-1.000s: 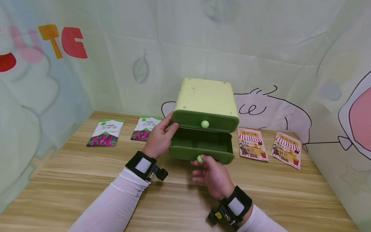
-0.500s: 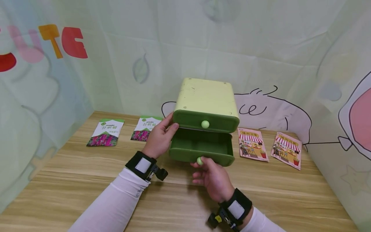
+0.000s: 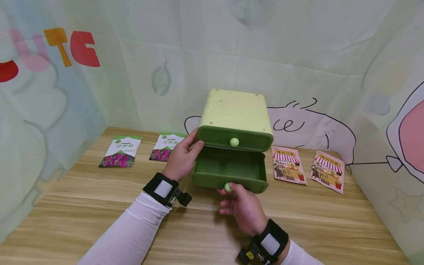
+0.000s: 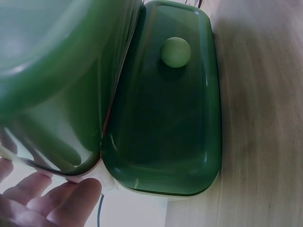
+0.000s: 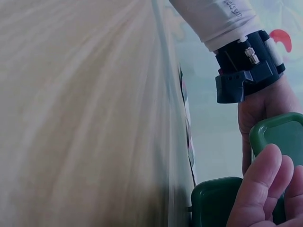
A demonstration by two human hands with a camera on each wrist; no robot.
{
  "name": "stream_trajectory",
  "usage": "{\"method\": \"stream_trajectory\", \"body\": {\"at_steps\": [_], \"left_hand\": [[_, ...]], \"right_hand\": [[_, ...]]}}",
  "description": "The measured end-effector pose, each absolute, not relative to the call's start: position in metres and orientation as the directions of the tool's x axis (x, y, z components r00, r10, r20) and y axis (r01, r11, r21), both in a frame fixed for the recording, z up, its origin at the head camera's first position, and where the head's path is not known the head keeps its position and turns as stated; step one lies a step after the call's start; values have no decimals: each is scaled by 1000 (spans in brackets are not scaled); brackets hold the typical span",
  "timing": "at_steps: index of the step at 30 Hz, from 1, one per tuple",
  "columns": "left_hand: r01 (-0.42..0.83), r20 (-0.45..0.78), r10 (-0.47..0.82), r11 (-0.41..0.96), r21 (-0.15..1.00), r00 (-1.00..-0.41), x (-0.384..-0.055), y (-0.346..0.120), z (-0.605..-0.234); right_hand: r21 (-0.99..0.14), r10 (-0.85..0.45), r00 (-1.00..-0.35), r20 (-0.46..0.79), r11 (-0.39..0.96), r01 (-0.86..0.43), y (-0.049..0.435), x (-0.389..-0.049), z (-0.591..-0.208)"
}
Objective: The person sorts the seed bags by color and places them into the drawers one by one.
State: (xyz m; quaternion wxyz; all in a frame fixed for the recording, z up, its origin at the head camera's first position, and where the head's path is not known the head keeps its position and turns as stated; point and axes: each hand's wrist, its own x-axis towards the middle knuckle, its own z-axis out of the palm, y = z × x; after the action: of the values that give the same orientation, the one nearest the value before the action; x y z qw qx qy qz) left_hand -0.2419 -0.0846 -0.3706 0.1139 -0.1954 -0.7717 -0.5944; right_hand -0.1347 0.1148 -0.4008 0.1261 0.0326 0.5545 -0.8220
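Note:
A cream mini drawer cabinet [image 3: 236, 110] with green drawers stands near the back of the table. My left hand [image 3: 180, 158] rests against its left side, thumb by the front corner of the shut upper drawer [image 3: 215, 137]. Below that, a green drawer [image 3: 207, 180] is pulled out, its visible inside bare. My right hand [image 3: 246, 209] pinches this drawer's round light-green knob [image 3: 227, 187] between thumb and forefinger, the other fingers loosely bent. In the left wrist view a further drawer front [image 4: 161, 132], with its own knob [image 4: 175, 52], lies shut beneath the pulled-out one.
Left of the cabinet lie a white-and-green packet with pink flowers [image 3: 120, 151] and a matching packet [image 3: 162, 147]. On the right are a pink shop-front packet [image 3: 289, 165] and a similar pink packet [image 3: 328, 171]. Printed cloth [image 3: 212, 62] walls the wooden table [image 3: 82, 206].
The pulled-out drawer has slid a little farther toward me, with my right hand on its knob. My left hand and the cabinet body stay in place.

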Motion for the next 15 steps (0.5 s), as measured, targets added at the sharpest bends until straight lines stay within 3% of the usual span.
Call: {"method": "stream_trajectory", "body": {"at_steps": [15], "left_hand": [[425,395,167,227,876,-903,-242,-85,-371]], "right_hand": [[-902,-168,-964,-205,-350,253,114,-128,-402]]}}
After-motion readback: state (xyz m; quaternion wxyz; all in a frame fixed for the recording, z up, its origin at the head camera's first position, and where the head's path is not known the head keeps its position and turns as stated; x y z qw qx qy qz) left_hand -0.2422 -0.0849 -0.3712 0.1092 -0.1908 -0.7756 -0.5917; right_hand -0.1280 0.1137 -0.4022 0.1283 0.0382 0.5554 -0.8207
